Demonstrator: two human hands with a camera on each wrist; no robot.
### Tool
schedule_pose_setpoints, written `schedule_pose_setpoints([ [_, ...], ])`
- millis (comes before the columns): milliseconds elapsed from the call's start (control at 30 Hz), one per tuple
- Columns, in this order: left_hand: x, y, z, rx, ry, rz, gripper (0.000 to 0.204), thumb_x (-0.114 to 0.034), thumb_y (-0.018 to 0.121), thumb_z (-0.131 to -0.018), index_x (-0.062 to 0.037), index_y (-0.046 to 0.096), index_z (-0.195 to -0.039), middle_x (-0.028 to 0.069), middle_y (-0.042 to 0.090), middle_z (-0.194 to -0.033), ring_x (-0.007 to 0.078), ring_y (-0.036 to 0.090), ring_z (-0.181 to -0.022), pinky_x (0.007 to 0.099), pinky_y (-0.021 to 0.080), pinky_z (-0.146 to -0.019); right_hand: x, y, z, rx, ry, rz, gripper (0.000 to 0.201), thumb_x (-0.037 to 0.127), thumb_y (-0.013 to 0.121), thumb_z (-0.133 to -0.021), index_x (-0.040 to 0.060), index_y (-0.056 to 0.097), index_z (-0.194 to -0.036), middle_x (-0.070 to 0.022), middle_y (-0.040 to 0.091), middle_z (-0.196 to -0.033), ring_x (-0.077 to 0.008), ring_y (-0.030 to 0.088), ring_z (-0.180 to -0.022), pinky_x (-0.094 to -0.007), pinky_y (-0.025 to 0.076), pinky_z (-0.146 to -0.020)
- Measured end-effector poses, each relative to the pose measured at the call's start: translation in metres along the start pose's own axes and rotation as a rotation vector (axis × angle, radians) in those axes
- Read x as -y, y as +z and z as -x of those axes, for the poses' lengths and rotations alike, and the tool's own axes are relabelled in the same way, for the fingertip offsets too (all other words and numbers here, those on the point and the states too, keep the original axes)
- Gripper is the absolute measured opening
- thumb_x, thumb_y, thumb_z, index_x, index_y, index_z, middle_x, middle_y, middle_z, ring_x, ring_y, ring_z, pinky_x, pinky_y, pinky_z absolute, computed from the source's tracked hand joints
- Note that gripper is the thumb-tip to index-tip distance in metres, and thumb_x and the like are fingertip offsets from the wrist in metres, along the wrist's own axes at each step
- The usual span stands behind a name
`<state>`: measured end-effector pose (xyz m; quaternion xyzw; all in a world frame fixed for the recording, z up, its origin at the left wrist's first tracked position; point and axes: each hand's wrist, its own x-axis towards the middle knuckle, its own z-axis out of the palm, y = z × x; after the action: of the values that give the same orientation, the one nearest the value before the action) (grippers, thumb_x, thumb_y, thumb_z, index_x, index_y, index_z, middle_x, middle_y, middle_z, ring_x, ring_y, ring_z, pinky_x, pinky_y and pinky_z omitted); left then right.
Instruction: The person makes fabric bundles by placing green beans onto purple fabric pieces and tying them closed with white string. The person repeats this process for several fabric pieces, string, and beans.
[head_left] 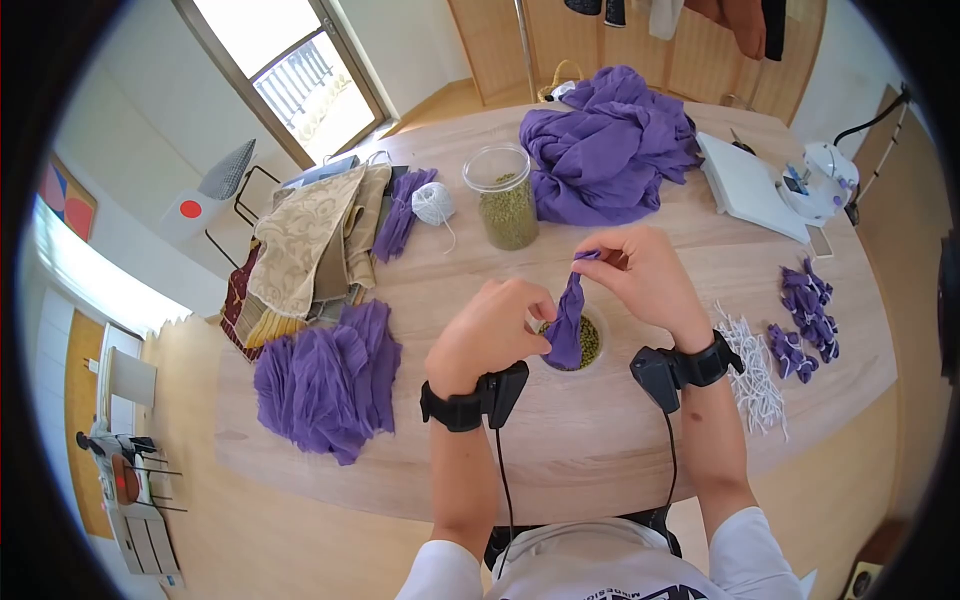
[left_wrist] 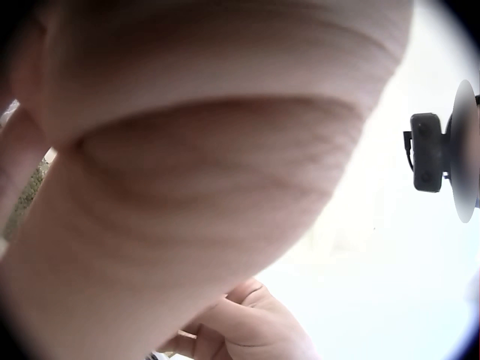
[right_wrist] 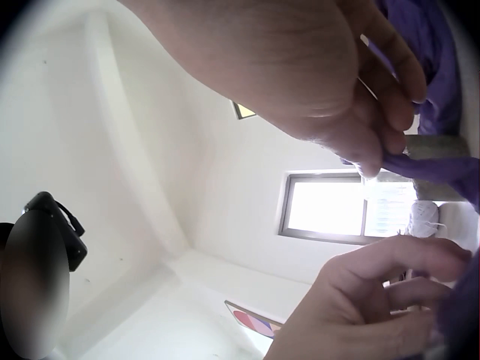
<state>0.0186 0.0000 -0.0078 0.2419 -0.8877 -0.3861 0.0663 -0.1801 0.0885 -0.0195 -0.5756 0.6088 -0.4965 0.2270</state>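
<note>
A twisted piece of purple cloth (head_left: 568,325) hangs upright over a small clear cup of green beans (head_left: 591,343), its lower end overlapping the beans. My right hand (head_left: 640,275) pinches the narrow top of the cloth between thumb and fingertips. Lower down, my left hand (head_left: 492,328) has its fingers curled at the left side of the cloth, thumb and index fingertips right at it. In the right wrist view the cloth stretches rightward from the right fingertips, with the left hand (right_wrist: 367,300) below. The left wrist view is mostly filled by the left hand (left_wrist: 187,165).
Behind the cup stand a tall jar of green beans (head_left: 508,215) and heaped purple fabric (head_left: 610,150). To the left lie purple cloth pieces (head_left: 330,375), patterned fabrics (head_left: 310,240) and a white string ball (head_left: 433,203). At right are cut white strings (head_left: 748,370), tied purple bundles (head_left: 808,310) and a sewing machine (head_left: 770,185).
</note>
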Motion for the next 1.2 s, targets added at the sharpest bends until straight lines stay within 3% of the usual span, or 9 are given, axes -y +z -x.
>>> schedule_pose_setpoints([
  [100,0.004,0.0,-0.001,-0.014,-0.006,-0.034,0.038,-0.011,0.08,-0.073,0.0013,0.068,-0.106,0.0148,0.072,-0.096,0.0247,0.072,-0.076,0.0338,0.055,-0.068,0.01,0.0,0.001,-0.03,-0.041,0.017,0.016,0.008,0.073,-0.084,-0.0049,0.069,-0.093,-0.0117,0.068,-0.071,-0.0137,0.061,-0.061,-0.0283,0.049,-0.061],
  [200,-0.007,0.001,-0.001,-0.145,-0.06,-0.01,0.039,-0.016,0.082,-0.072,0.0022,0.068,-0.104,0.0197,0.07,-0.096,0.0319,0.07,-0.078,0.0383,0.054,-0.071,0.019,-0.003,0.003,-0.034,-0.096,0.053,0.016,0.008,0.073,-0.083,-0.0044,0.07,-0.093,-0.014,0.069,-0.074,-0.0158,0.063,-0.062,-0.0286,0.051,-0.062],
  [400,-0.009,0.004,-0.006,-0.266,0.055,0.047,0.037,-0.022,0.08,-0.077,0.0026,0.067,-0.103,0.019,0.07,-0.093,0.0275,0.07,-0.071,0.0363,0.054,-0.065,0.034,-0.007,0.008,-0.025,-0.232,0.069,0.015,0.004,0.073,-0.082,-0.0004,0.072,-0.096,-0.0109,0.07,-0.083,-0.0185,0.063,-0.07,-0.0288,0.05,-0.065],
  [467,-0.008,0.005,-0.007,-0.253,0.089,0.056,0.036,-0.02,0.079,-0.078,0.0029,0.067,-0.102,0.0189,0.069,-0.091,0.0288,0.069,-0.07,0.0367,0.053,-0.065,0.038,-0.007,0.009,-0.041,-0.31,0.084,0.014,0.003,0.07,-0.082,0.0,0.071,-0.096,-0.0136,0.07,-0.084,-0.0258,0.067,-0.071,-0.0314,0.053,-0.065],
  [567,-0.009,0.004,-0.01,-0.24,0.139,0.075,0.031,-0.015,0.076,-0.079,0.0038,0.066,-0.102,0.0194,0.068,-0.088,0.0308,0.068,-0.07,0.0371,0.053,-0.065,0.041,-0.008,0.011,-0.067,-0.393,0.156,0.017,0.002,0.069,-0.08,0.0018,0.072,-0.097,-0.0128,0.07,-0.086,-0.0277,0.067,-0.074,-0.0329,0.053,-0.065],
  [700,-0.012,0.006,-0.01,-0.26,0.181,0.113,0.023,-0.007,0.074,-0.079,0.0053,0.067,-0.097,0.0213,0.067,-0.084,0.0344,0.067,-0.07,0.0377,0.053,-0.066,0.039,-0.006,0.011,-0.086,-0.48,0.134,0.018,0.001,0.068,-0.08,0.0028,0.072,-0.098,-0.0121,0.069,-0.087,-0.0283,0.068,-0.075,-0.0331,0.053,-0.065],
  [1000,-0.014,0.007,-0.013,-0.283,0.175,0.123,0.019,-0.008,0.076,-0.077,0.006,0.069,-0.089,0.0228,0.065,-0.079,0.0371,0.065,-0.07,0.0391,0.051,-0.065,0.046,-0.007,0.014,-0.128,-0.534,0.11,0.021,-0.001,0.069,-0.078,0.0028,0.071,-0.099,-0.0109,0.068,-0.086,-0.0268,0.068,-0.076,-0.0327,0.053,-0.067],
  [1100,-0.022,0.003,-0.009,-0.295,0.228,-0.003,0.02,-0.01,0.076,-0.08,0.0053,0.07,-0.091,0.017,0.069,-0.072,0.0234,0.066,-0.06,0.0316,0.051,-0.058,0.047,-0.005,0.014,-0.183,-0.498,0.053,0.023,0.003,0.073,-0.078,0.0029,0.071,-0.101,-0.0095,0.068,-0.086,-0.0234,0.066,-0.077,-0.0315,0.053,-0.07],
  [1200,-0.019,0.006,-0.012,-0.319,0.255,0.017,0.02,-0.011,0.075,-0.081,0.0057,0.069,-0.091,0.0159,0.069,-0.071,0.0195,0.066,-0.059,0.031,0.05,-0.057,0.053,-0.001,0.015,-0.235,-0.352,-0.034,0.027,0.01,0.077,-0.078,0.0022,0.071,-0.102,-0.0083,0.068,-0.086,-0.0199,0.065,-0.078,-0.0305,0.052,-0.072],
])
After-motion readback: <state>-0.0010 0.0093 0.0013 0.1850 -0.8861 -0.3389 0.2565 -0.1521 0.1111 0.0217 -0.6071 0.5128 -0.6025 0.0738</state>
